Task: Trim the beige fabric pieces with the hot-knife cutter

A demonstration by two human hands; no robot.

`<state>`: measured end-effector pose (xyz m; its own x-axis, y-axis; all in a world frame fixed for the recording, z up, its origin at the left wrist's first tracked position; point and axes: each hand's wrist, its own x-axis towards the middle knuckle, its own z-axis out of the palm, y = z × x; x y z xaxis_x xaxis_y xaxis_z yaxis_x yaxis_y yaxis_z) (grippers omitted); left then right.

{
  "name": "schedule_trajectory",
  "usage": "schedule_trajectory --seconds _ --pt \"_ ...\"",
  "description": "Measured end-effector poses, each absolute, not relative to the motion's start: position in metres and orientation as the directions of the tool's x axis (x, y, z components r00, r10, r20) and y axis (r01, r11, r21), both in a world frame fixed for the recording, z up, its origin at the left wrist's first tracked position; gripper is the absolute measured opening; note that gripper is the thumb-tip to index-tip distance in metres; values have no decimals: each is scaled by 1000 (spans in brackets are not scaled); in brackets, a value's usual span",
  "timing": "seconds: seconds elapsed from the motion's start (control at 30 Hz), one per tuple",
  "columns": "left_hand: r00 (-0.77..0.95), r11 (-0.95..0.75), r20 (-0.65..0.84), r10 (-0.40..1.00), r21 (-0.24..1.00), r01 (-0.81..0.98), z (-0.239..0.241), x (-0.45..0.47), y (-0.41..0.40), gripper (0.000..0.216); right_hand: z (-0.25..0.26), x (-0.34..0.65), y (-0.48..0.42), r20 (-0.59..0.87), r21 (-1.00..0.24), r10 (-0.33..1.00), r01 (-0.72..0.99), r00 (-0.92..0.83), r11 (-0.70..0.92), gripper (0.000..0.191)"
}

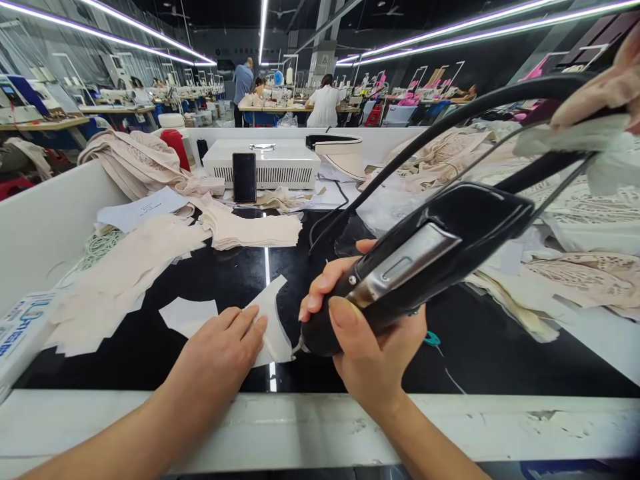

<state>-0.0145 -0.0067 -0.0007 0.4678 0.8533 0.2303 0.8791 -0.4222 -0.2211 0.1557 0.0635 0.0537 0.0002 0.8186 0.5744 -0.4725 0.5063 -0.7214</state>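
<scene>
My right hand (380, 340) is wrapped round a black handheld power tool (430, 247) with a silver lever along its side and a heavy cable. Its thin metal tip touches or nearly touches the right lower corner of a white curved fabric piece (274, 320). My left hand (225, 343) lies on the left part of that piece, its fingers flat and pressing it to the black tabletop (240, 280). Part of the piece is hidden under the fingers. Just left of this hand lies another white cut piece (187, 315).
Beige cut-fabric stacks (125, 273) lie at left, and another stack (257, 230) behind. A phone (245, 177) leans against a white vented box (290, 165). A teal thread snip (432, 339) lies right. Lace pieces (585, 273) fill the right side. The tool's cable (395, 160) arches overhead.
</scene>
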Motion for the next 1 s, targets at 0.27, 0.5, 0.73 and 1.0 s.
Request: schedule_trajectory --seconds 0.27,0.5,0.73,1.0 --pt "417 -308 412 810 -305 901 7 -8 -23 32 55 155 58 582 -721 813 -483 -32 497 36" --pt "609 -647 533 587 -143 749 7 9 -25 32 56 155 57 571 -731 819 -483 -47 482 37" --pt "664 -675 458 591 -169 718 0 3 -18 35 57 155 56 560 -735 828 -486 -40 473 40" --pt "642 -666 412 647 -104 738 -6 -11 -21 33 56 153 56 554 -743 832 -475 -42 471 37"
